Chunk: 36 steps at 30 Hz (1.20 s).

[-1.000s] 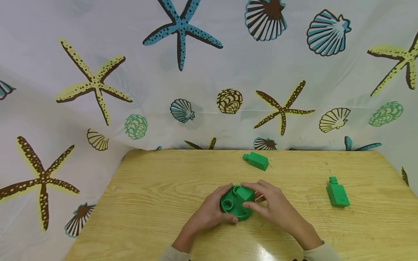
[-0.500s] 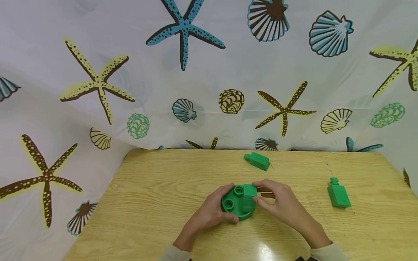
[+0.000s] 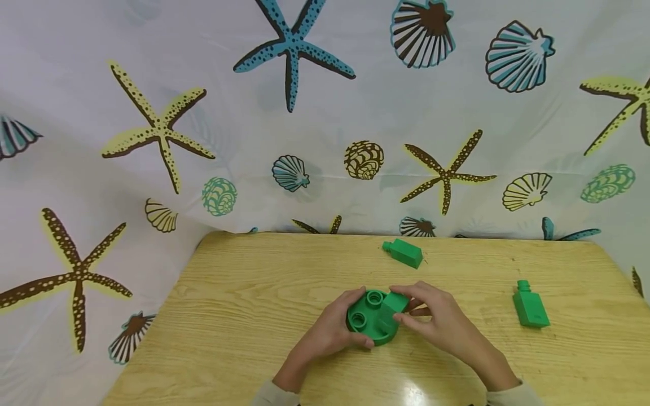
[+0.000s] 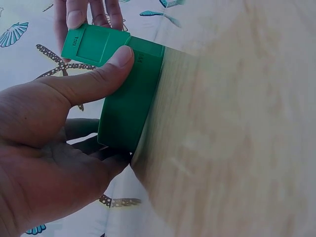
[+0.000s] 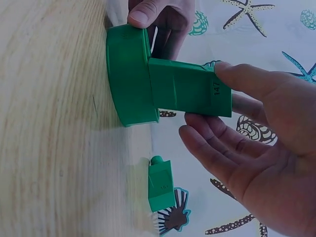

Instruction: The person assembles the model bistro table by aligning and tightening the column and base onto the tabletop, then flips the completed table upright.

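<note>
My left hand [image 3: 335,324] grips a round green base [image 3: 369,334] from its left side, thumb at the near rim and fingers at the far side. Two ringed, threaded-looking sockets show on the base's top. A green bottle-shaped block [image 5: 190,89], marked 147 in the right wrist view, stands upright on the base's right part; its lower end is hidden. Thumb and fingers of my right hand [image 3: 444,321] pinch this block near its top. In the left wrist view, the left thumb presses the base's side wall [image 4: 129,106] and the block [image 4: 91,47] rises beyond it.
Two similar green blocks with threaded necks lie on the wooden table [image 3: 244,299]: one block [image 3: 406,254] near the back edge, another block [image 3: 530,307] to the right. A white curtain [image 3: 325,124] printed with shells and starfish hangs behind and along the sides.
The held block has turned on the base, its top going from slanted to square-on and back to slanted. My right hand has shifted slightly right; the left keeps its hold.
</note>
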Each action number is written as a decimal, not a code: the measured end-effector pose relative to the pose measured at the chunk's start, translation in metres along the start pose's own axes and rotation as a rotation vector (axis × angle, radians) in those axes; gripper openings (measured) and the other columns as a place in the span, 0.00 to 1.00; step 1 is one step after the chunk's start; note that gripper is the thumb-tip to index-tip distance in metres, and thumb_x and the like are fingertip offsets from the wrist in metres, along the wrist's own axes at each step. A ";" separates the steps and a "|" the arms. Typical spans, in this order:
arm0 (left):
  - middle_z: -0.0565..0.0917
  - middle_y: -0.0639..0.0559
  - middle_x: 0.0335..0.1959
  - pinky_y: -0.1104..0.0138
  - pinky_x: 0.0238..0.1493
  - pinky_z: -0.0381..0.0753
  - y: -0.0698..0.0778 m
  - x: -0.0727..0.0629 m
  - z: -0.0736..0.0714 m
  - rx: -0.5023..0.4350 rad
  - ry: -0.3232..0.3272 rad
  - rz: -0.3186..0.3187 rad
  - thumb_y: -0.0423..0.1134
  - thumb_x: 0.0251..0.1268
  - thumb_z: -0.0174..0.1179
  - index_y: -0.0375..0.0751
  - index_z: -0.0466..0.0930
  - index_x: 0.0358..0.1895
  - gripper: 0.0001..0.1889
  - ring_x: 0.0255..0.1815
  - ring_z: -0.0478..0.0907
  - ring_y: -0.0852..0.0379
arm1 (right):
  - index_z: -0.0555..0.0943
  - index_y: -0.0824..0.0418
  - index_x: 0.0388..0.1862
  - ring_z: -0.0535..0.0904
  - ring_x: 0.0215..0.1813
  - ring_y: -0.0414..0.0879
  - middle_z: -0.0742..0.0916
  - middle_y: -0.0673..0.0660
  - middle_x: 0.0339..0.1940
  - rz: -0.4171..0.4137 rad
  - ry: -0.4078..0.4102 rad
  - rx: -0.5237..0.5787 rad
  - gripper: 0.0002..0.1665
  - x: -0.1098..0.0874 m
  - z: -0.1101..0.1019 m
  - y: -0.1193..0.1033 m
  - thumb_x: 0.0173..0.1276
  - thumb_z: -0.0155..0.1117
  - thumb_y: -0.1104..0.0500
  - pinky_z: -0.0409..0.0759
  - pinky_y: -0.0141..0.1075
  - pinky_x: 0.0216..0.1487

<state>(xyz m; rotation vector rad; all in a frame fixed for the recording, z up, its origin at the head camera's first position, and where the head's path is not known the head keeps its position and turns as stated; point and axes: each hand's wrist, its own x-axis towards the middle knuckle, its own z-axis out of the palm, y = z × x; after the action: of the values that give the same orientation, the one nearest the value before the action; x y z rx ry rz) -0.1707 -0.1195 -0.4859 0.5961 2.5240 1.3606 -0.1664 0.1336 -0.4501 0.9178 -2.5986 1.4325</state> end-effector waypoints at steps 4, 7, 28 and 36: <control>0.68 0.40 0.74 0.47 0.71 0.70 -0.001 -0.001 0.000 -0.003 0.004 0.000 0.40 0.50 0.82 0.32 0.58 0.79 0.55 0.72 0.68 0.43 | 0.82 0.59 0.64 0.85 0.42 0.42 0.86 0.52 0.50 0.001 -0.012 -0.012 0.25 -0.001 -0.004 -0.003 0.71 0.73 0.55 0.87 0.31 0.44; 0.68 0.40 0.74 0.47 0.71 0.70 -0.001 -0.001 0.001 0.003 0.003 0.000 0.41 0.50 0.83 0.32 0.58 0.79 0.55 0.73 0.68 0.43 | 0.81 0.61 0.64 0.86 0.47 0.46 0.86 0.53 0.53 -0.002 -0.025 -0.005 0.24 -0.003 -0.008 -0.003 0.72 0.71 0.56 0.87 0.33 0.46; 0.69 0.42 0.74 0.48 0.72 0.69 0.000 -0.001 0.004 0.006 -0.013 -0.005 0.42 0.50 0.83 0.34 0.59 0.80 0.55 0.73 0.67 0.44 | 0.85 0.57 0.49 0.87 0.47 0.46 0.88 0.49 0.45 0.024 -0.016 -0.001 0.16 -0.012 -0.015 -0.005 0.66 0.77 0.54 0.88 0.42 0.49; 0.68 0.40 0.74 0.48 0.72 0.69 -0.001 -0.002 -0.001 0.003 0.003 -0.003 0.40 0.51 0.82 0.33 0.58 0.80 0.55 0.73 0.67 0.43 | 0.84 0.58 0.62 0.83 0.42 0.42 0.82 0.47 0.39 -0.039 -0.077 -0.049 0.28 -0.004 -0.007 -0.009 0.66 0.75 0.49 0.88 0.42 0.47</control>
<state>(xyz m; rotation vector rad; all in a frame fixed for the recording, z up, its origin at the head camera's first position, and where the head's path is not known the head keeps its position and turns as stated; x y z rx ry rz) -0.1699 -0.1215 -0.4862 0.5912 2.5290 1.3575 -0.1599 0.1374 -0.4407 1.0310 -2.6413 1.3442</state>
